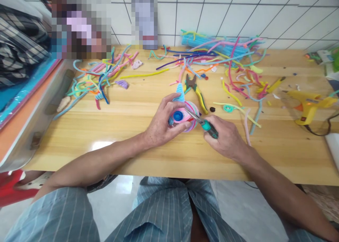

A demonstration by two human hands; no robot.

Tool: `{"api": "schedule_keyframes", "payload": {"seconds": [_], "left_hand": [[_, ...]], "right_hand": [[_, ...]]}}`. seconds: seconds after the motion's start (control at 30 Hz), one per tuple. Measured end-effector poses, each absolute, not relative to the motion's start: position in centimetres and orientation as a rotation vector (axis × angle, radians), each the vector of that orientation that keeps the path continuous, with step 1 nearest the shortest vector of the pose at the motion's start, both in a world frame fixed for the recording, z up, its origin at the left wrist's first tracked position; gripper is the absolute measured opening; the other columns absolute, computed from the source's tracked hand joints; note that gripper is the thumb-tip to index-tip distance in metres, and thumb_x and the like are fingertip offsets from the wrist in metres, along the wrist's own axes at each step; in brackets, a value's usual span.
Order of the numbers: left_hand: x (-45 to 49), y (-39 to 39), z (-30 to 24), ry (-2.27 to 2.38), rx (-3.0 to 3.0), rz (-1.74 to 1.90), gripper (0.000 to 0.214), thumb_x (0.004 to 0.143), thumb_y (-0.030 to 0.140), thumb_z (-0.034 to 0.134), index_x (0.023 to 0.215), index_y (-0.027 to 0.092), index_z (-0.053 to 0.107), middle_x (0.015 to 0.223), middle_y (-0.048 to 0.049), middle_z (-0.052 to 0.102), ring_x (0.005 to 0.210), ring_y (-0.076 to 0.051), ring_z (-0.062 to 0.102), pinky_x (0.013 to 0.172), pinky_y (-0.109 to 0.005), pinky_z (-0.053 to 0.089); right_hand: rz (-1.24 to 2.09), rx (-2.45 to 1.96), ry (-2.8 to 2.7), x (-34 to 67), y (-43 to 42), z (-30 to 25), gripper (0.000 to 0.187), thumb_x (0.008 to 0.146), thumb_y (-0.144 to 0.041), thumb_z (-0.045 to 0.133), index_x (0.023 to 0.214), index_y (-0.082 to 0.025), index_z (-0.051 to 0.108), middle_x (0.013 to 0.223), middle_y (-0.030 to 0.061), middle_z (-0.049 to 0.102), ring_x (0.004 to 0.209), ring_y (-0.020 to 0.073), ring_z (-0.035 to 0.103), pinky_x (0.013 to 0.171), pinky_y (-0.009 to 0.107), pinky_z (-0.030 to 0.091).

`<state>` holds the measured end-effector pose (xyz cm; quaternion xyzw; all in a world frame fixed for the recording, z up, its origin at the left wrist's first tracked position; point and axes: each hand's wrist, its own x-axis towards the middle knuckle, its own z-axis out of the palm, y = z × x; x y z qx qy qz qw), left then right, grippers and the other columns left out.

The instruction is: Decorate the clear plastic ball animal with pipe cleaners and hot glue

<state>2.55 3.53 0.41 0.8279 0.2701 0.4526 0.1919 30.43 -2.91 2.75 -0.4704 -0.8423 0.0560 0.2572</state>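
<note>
My left hand (161, 123) is wrapped round a craft figure (194, 109) made of coiled pipe cleaners in pink, purple and other colours. A blue round disc (178, 116) sits on its front, and a light-blue striped cone (180, 90) rises from its top. My right hand (225, 134) grips needle-nose pliers (209, 127) with green and black handles. Their narrow tip touches or overlaps the figure's upper side; whether the jaws pinch anything I cannot tell. Just beyond lie cutting pliers (200, 97) with yellow-green handles, and a small black piece (212, 109).
Loose pipe cleaners (100, 76) are heaped at the left, with a blue bundle (219, 46) along the tiled wall. A yellow glue gun (307, 104) with a cord rests at the right. A clear plastic bin (53, 104) borders the left side. A teal coil (228, 108) lies right of centre.
</note>
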Motion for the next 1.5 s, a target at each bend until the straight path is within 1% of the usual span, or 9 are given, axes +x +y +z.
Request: {"api": "schedule_keyframes", "payload": {"seconds": [0.17,0.3,0.4,0.5,0.6,0.73,0.9,1.13,1.5], "left_hand": [[2.5,3.6,0.5,0.793,2.326,1.216,0.057,0.111,0.058,0.078,0.154,0.027,0.058,0.165,-0.0215,0.063,0.164,-0.039,0.058,0.129,-0.064,0.056],[2.5,3.4,0.5,0.777,2.302,1.220,0.055,0.110,0.057,0.079,0.153,0.027,0.060,0.167,-0.0218,0.063,0.165,-0.039,0.057,0.129,-0.063,0.055],[2.5,3.3,0.4,0.774,2.304,1.220,0.055,0.110,0.057,0.080,0.151,0.026,0.061,0.167,-0.0219,0.063,0.165,-0.039,0.057,0.130,-0.062,0.055],[2.5,3.4,0.3,0.795,2.319,1.230,0.055,0.111,0.060,0.077,0.151,0.026,0.060,0.165,-0.0217,0.064,0.164,-0.037,0.058,0.128,-0.061,0.056],[2.6,3.5,0.1,0.775,2.299,1.271,0.054,0.112,0.056,0.079,0.152,0.027,0.059,0.161,-0.0199,0.066,0.164,-0.036,0.059,0.128,-0.060,0.057],[2.6,3.6,0.1,0.785,2.305,1.249,0.056,0.111,0.058,0.078,0.153,0.027,0.058,0.161,-0.0206,0.066,0.164,-0.038,0.059,0.127,-0.062,0.057],[2.6,3.6,0.0,0.772,2.326,1.277,0.056,0.112,0.059,0.077,0.153,0.027,0.057,0.162,-0.0211,0.066,0.163,-0.037,0.060,0.126,-0.061,0.059],[2.5,3.6,-0.2,0.760,2.341,1.245,0.060,0.110,0.062,0.079,0.154,0.027,0.058,0.168,-0.0231,0.062,0.164,-0.040,0.059,0.128,-0.065,0.055],[2.4,3.6,-0.1,0.734,2.376,1.245,0.060,0.110,0.062,0.078,0.155,0.027,0.059,0.169,-0.0231,0.061,0.162,-0.039,0.060,0.128,-0.064,0.056]], "right_hand": [[-0.014,-1.411,-2.203,30.0,-2.9,2.9,0.024,0.094,-0.019,0.064,0.116,-0.026,0.070,0.103,0.0097,0.085,0.093,0.0318,0.082,0.076,0.039,0.060],[0.231,-1.428,-2.083,29.8,-3.1,3.6,0.018,0.095,-0.020,0.065,0.110,-0.028,0.071,0.085,0.0015,0.078,0.071,0.0237,0.073,0.069,0.035,0.057],[0.253,-1.516,-1.944,30.6,-2.7,4.1,0.011,0.095,-0.026,0.069,0.105,-0.028,0.073,0.080,0.0007,0.076,0.067,0.0227,0.069,0.068,0.036,0.057],[0.282,-1.610,-1.756,32.2,-2.0,4.2,0.012,0.096,-0.033,0.071,0.107,-0.028,0.075,0.088,0.0023,0.081,0.071,0.0237,0.071,0.070,0.038,0.059],[0.374,-1.622,-1.666,33.5,-1.5,4.0,0.025,0.095,-0.036,0.071,0.118,-0.026,0.076,0.104,0.0060,0.087,0.081,0.0267,0.079,0.080,0.045,0.066],[0.299,-1.543,-1.942,33.3,-1.7,3.7,0.042,0.096,-0.028,0.069,0.138,-0.026,0.076,0.121,0.0109,0.088,0.104,0.0345,0.085,0.094,0.054,0.070],[0.102,-1.346,-2.302,31.5,-2.2,3.7,0.057,0.099,-0.022,0.067,0.156,-0.025,0.067,0.145,0.0167,0.083,0.131,0.0405,0.082,0.107,0.059,0.070],[-0.056,-1.277,-2.386,31.4,-2.2,3.3,0.065,0.097,-0.019,0.069,0.162,-0.021,0.062,0.145,0.0183,0.082,0.132,0.0413,0.080,0.111,0.060,0.068],[-0.125,-1.217,-2.401,31.1,-2.6,3.2,0.055,0.101,-0.018,0.064,0.156,-0.019,0.062,0.137,0.0182,0.084,0.124,0.0376,0.081,0.109,0.056,0.066]]}}
